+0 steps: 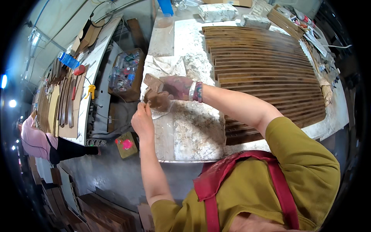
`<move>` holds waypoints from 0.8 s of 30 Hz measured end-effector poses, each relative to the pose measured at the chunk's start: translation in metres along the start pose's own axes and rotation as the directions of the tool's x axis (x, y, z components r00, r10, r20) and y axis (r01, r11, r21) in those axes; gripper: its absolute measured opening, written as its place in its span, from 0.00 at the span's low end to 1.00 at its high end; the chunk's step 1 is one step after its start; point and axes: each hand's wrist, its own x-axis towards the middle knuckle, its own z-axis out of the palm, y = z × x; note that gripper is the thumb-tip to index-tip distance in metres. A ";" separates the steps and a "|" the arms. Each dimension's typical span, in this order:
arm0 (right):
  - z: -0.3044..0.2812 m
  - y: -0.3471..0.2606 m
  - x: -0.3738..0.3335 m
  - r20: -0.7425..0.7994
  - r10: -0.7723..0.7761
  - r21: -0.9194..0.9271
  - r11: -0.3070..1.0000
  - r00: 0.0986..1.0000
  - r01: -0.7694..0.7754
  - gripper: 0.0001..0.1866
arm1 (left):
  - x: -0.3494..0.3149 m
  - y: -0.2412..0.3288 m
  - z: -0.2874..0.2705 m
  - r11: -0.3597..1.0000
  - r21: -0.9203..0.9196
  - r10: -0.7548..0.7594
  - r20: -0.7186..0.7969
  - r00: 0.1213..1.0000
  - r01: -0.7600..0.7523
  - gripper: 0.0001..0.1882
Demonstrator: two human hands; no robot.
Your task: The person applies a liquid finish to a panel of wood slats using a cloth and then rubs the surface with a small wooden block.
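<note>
The right hand (176, 86) (paint-stained, with a bracelet at the wrist) has its grip closed on a small wooden block (154, 82), held over the left edge of the desk (193, 127). Just below it, a brown wad (159, 100), perhaps a stained rag, sits between the two hands. The left hand (142, 120) pinches its fingertips together at the wad's near edge. A row of dark wooden slats (266, 73) covers the desk's right part, well apart from the hands.
</note>
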 end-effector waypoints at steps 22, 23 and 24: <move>0.058 0.040 -0.298 -0.234 -0.624 -0.882 -0.186 0.745 -0.433 0.20 | -0.190 0.134 0.067 0.882 -0.387 0.426 0.413 0.805 -0.268 0.26; 0.063 0.049 -0.286 -0.207 -0.593 -0.876 -0.242 0.778 -0.418 0.19 | -0.192 0.136 0.067 0.889 -0.367 0.417 0.408 0.812 -0.272 0.26; 0.059 0.052 -0.279 -0.239 -0.573 -0.863 -0.245 0.784 -0.442 0.18 | -0.191 0.138 0.065 0.888 -0.372 0.417 0.411 0.811 -0.269 0.25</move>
